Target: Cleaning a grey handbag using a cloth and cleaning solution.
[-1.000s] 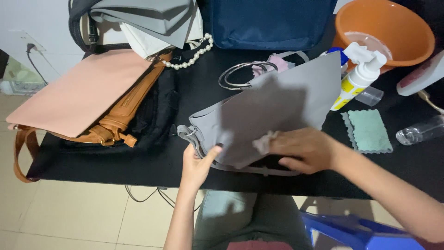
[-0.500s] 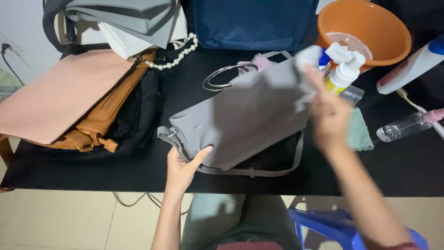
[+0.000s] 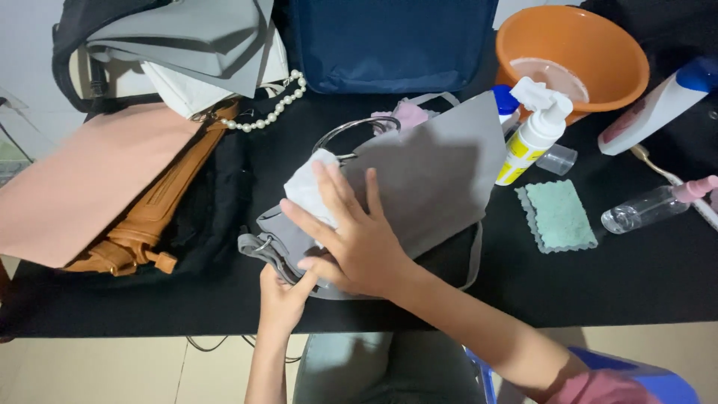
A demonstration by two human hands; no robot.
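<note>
Grey bag (image 3: 426,172), flat on the black table (image 3: 613,288): my left hand (image 3: 280,299) grips its near corner, my right hand (image 3: 351,232) presses a white cloth (image 3: 307,187) onto it, spray bottle (image 3: 535,135) just right.

Scene was evenly lit from overhead; soft shadows were cast under the right hand (image 3: 359,239); slight motion blur was noted

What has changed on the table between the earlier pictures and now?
The right hand moved from the far right corner of the grey bag back to its left part, pressing a white cloth there. The left hand still grips the bag's near edge; the bottles and basin stayed.
</note>
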